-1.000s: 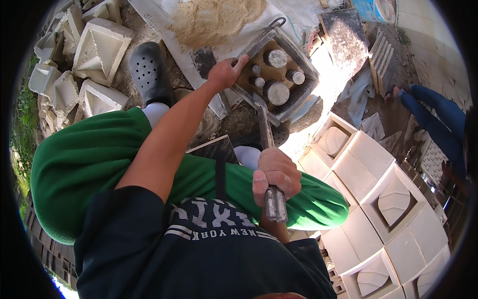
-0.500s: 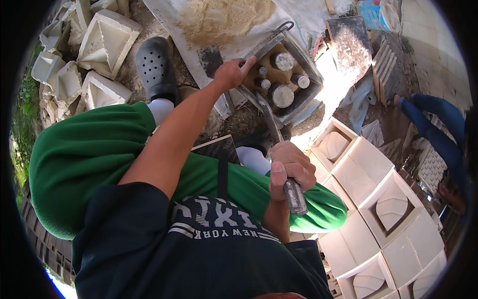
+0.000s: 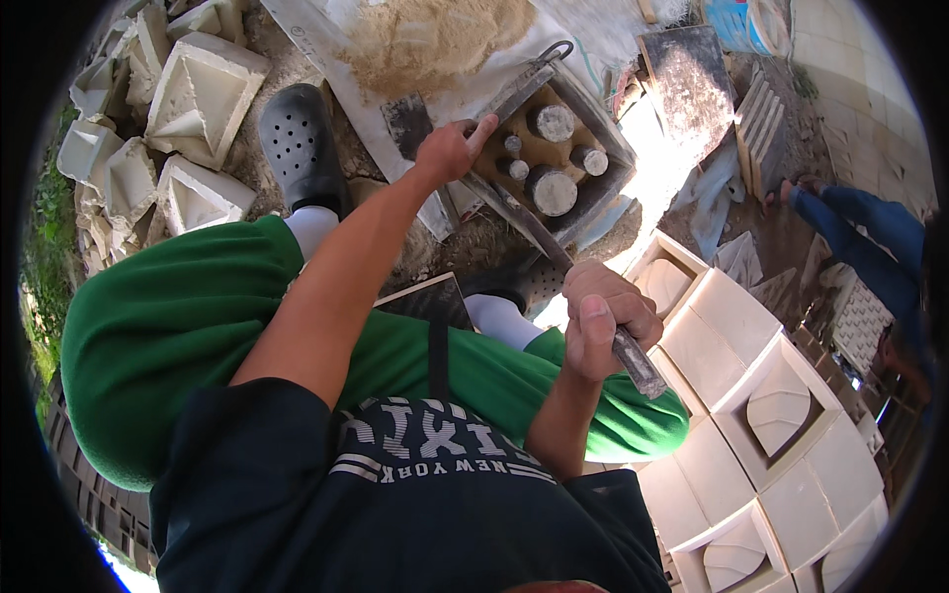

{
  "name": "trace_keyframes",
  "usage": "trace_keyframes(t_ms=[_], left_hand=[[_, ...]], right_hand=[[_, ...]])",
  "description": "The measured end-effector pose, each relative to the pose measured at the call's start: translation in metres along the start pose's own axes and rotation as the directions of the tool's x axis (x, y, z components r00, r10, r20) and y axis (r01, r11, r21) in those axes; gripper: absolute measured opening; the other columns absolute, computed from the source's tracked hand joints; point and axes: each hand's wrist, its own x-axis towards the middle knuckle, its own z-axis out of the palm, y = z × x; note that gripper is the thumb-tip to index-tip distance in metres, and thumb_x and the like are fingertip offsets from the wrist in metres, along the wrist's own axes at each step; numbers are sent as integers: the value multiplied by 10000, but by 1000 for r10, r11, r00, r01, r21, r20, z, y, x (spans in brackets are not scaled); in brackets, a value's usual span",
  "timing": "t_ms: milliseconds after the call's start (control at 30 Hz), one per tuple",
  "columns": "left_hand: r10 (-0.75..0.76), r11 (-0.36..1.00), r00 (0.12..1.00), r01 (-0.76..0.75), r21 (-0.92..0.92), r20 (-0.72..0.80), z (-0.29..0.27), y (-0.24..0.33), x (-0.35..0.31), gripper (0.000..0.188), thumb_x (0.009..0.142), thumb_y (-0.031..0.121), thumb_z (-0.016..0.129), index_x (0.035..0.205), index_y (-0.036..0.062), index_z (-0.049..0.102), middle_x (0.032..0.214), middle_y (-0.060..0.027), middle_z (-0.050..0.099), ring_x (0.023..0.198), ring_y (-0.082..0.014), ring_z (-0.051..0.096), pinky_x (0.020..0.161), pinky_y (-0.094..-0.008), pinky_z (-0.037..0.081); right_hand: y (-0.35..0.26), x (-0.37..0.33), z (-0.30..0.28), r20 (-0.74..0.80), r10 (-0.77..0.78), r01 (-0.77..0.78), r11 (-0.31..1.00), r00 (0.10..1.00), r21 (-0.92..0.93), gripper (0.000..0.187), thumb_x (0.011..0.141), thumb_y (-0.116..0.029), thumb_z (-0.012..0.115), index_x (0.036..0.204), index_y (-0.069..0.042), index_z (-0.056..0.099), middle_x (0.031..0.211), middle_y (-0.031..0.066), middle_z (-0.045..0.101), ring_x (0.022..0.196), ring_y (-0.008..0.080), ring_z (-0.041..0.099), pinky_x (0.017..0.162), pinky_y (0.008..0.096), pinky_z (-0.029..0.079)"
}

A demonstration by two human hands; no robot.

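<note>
A grey rectangular mould box [image 3: 605, 203] sits on the ground ahead, holding brown sandy material around several upright round cylinders [image 3: 552, 191] with pale tops. My left hand [image 3: 447, 152] is closed at the box's near left corner, thumb along the rim; its other fingers are partly hidden. My right hand [image 3: 611, 316] is wrapped round a long, grey, mortar-smeared bar [image 3: 542, 235]. The bar's thick end sticks out below my fist, and its far end lies along the near edge of the box.
Sand [image 3: 435, 44] is heaped on a white sheet [image 3: 326, 40] beyond the box. Cast pale blocks [image 3: 712, 331] stand in rows at right, with broken castings [image 3: 203, 94] at left. A dark board [image 3: 687, 84] and a bucket [image 3: 736, 25] lie far right, near another person's legs [image 3: 860, 222].
My right hand has moved right and slightly away from my body with the bar, whose far end now rests along the box's near edge. My left hand stays at the corner.
</note>
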Motion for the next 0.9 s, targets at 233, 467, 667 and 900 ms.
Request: trace_keyframes(t_ms=[233, 467, 667, 900], left_hand=[[7, 1000, 1000, -7, -4, 12, 0, -1, 3, 823, 943, 721, 332, 1094, -4, 692, 926, -270, 672, 949, -442, 629, 859, -472, 463], [-31, 999, 998, 29, 26, 60, 0, 1, 4, 851, 918, 764, 292, 1169, 53, 688, 1110, -242, 676, 1089, -423, 609, 947, -477, 455], [23, 1000, 1000, -23, -8, -19, 2, -7, 4, 825, 943, 716, 338, 1089, -16, 689, 964, -285, 670, 963, -450, 626, 851, -475, 465], [12, 1000, 1000, -12, -4, 7, 1, -4, 3, 819, 949, 705, 342, 1117, -21, 682, 1004, -282, 675, 997, -449, 625, 881, -469, 467]], right_hand=[[-2, -3, 6, 49, 4, 0, 997, 999, -77, 194, 790, 38, 572, 640, -17, 462, 559, 69, 509, 483, 180, 457, 501, 354, 435], [-6, -15, 16, 83, -43, 54, 989, 996, -140, 178, 787, 16, 589, 656, -22, 475, 566, 59, 507, 479, 184, 465, 500, 368, 451], [-2, -23, 15, 105, -33, 49, 987, 994, -156, 189, 803, -6, 607, 659, -21, 484, 567, 60, 512, 475, 186, 477, 492, 367, 457], [-6, -31, 23, 146, -64, 93, 975, 987, -202, 174, 791, -7, 614, 667, -17, 492, 560, 58, 513, 475, 192, 482, 494, 364, 453]])
